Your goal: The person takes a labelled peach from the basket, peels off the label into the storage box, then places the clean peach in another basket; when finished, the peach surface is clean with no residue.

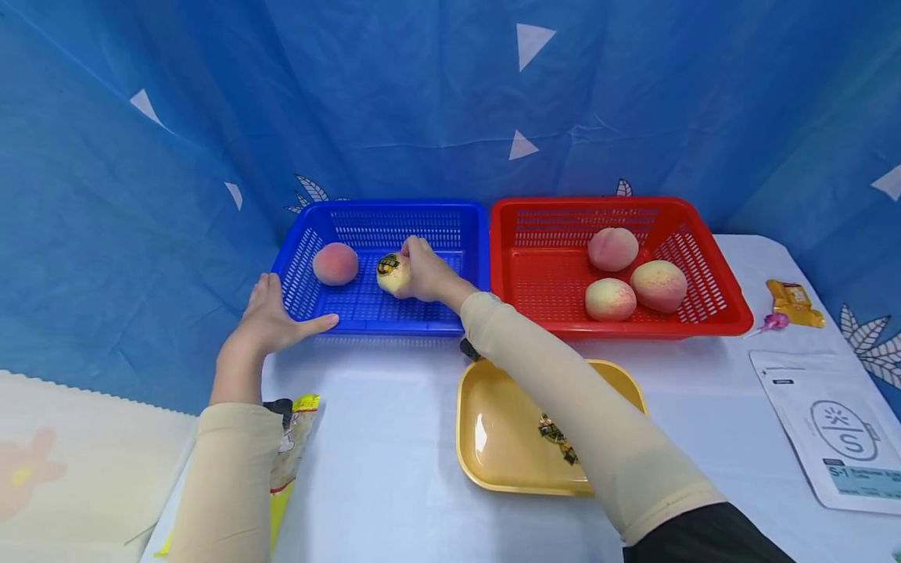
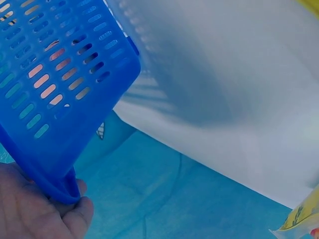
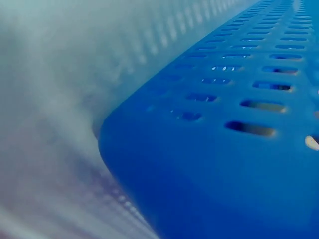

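Note:
My right hand (image 1: 427,274) grips a pale yellow peach (image 1: 396,281) inside the blue basket (image 1: 394,326). A dark, gold-marked patch covers part of this peach's top. A pinker peach (image 1: 335,263) sits to its left in the same basket. At the basket's front left corner is my left hand (image 1: 269,320), with the thumb along the front rim and the fingers against the left side. Fingertips (image 2: 79,214) curl at the rim in the left wrist view. In the right wrist view the slotted basket wall fills much of the picture and hides the right hand.
A red basket (image 1: 535,324) with 3 peaches stands right of the blue one. In front is a yellow tray (image 1: 486,469) holding dark, gold-marked pieces (image 1: 556,438), under my right forearm. A yellow packet (image 1: 281,500) lies left; a white pouch (image 1: 831,422) and an orange packet (image 1: 794,303) lie right.

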`<state>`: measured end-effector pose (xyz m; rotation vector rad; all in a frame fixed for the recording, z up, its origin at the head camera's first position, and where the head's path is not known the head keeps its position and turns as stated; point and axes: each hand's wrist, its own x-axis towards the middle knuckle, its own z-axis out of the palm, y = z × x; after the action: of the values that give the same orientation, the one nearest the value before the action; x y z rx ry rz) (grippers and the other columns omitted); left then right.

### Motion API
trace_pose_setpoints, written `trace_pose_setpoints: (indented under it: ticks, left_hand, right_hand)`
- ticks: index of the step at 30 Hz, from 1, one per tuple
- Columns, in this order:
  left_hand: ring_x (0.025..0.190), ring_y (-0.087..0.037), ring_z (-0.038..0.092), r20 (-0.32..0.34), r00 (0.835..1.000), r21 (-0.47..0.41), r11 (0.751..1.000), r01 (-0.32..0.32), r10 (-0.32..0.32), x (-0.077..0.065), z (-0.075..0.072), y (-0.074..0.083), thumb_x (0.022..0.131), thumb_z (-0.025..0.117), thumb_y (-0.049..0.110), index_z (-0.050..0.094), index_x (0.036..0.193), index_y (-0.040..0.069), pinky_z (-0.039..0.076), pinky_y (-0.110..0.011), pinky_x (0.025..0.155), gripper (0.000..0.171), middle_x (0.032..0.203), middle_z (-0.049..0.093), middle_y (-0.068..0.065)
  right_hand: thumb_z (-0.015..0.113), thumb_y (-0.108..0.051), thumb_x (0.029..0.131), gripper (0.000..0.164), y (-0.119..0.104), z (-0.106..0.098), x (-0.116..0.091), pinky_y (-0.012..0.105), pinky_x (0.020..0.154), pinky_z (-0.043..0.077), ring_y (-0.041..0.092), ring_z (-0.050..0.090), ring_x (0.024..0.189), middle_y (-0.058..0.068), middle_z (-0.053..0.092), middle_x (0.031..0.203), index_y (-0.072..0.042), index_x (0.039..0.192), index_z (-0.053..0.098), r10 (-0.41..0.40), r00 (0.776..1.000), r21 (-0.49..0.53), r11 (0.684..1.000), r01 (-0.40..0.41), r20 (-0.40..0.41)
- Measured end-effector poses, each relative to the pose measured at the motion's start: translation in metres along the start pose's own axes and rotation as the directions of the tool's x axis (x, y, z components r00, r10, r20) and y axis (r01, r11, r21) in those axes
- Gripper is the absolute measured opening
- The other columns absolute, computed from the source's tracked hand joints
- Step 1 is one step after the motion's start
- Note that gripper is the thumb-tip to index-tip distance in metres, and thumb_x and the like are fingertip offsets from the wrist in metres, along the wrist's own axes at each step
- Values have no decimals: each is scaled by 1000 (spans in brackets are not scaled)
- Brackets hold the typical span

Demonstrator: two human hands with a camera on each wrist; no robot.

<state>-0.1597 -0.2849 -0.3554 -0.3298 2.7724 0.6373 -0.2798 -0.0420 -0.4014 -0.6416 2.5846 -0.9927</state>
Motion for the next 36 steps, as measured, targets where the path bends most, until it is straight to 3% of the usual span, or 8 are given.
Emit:
trace_pose_setpoints:
  ticks: [4,7,15,24,36]
  left_hand:
    - [148,-53,-13,0,1000,2,1000,0,0,0,0,0,72,65,80,-22,152,-3,11,-75,112,145,158,-24,-31]
    - [148,-53,-13,-1,1000,4,1000,2,-2,1,0,1,72,65,79,-22,152,-3,11,-75,112,144,158,-24,-31]
    - [148,-52,-12,-7,1000,9,1000,-6,6,1,1,3,73,65,79,-21,152,-3,11,-75,112,143,158,-23,-31]
    - [148,-52,-12,5,1000,6,1000,2,-2,2,1,4,72,64,80,-22,152,-3,11,-74,112,144,158,-24,-30]
    - [147,-53,-13,22,999,13,1000,23,-23,1,-1,2,74,64,79,-23,151,-4,11,-75,112,143,157,-25,-31]
  right_hand:
    - [81,-23,83,87,4,-2,0,39,112,44,29,49,130,14,31,150,-4,151,30,-8,999,-44,999,10,32]
    - [81,-19,82,87,6,-3,0,40,112,43,29,46,132,15,28,152,-4,152,30,-30,998,-12,999,31,52]
    - [87,-15,75,87,8,-2,-1,40,111,43,28,52,125,16,48,139,-7,141,31,-75,995,92,993,69,67]
    - [84,-23,80,89,4,-7,-5,40,109,44,27,49,130,13,49,142,-10,152,34,-102,990,-22,994,105,101]
    - [84,-24,80,84,-11,-29,-26,36,105,48,22,53,121,8,55,137,-13,149,37,-159,982,36,987,156,105]
